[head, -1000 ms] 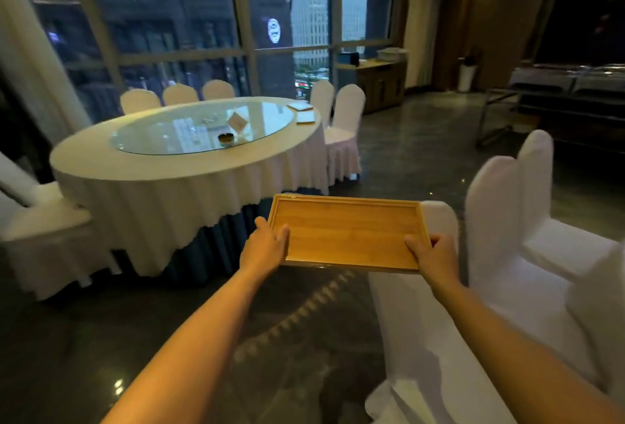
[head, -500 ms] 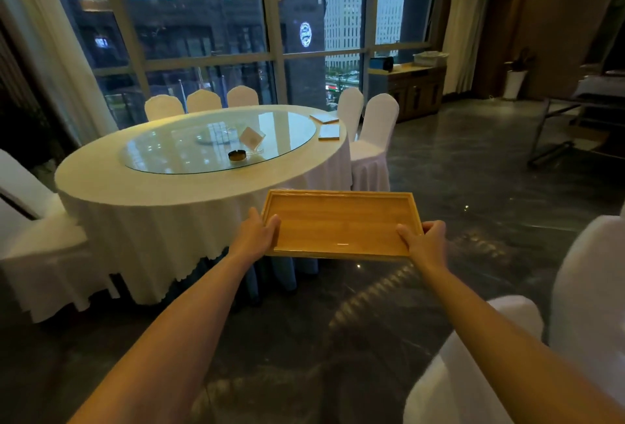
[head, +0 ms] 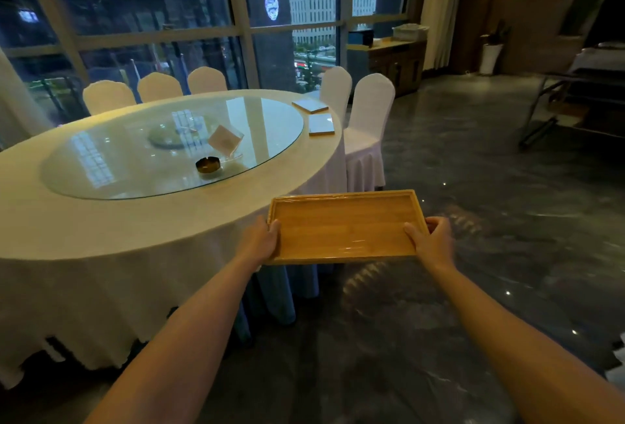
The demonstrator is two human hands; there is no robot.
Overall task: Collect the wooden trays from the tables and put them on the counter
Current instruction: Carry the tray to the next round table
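Observation:
I hold a flat rectangular wooden tray (head: pixel 343 225) level in front of me, over the near right edge of a big round table (head: pixel 135 231) with a white cloth. My left hand (head: pixel 260 241) grips the tray's left short side, thumb on the rim. My right hand (head: pixel 431 242) grips its right short side the same way. Two more flat trays lie at the table's far right edge, one (head: pixel 321 124) nearer and one (head: pixel 309 105) behind it. A wooden counter (head: pixel 392 61) stands by the window at the back right.
A glass turntable (head: pixel 169 146) carries an ashtray (head: pixel 208 165) and a card stand (head: pixel 225 139). White-covered chairs (head: pixel 368 126) ring the table. A metal-framed trolley (head: pixel 568 109) stands at the right. Dark polished floor (head: pixel 473 220) stretches toward the counter.
I have moved forward and turned left: the table is closer, and the white chairs at the right have left the view. Both hands keep the same hold on the tray.

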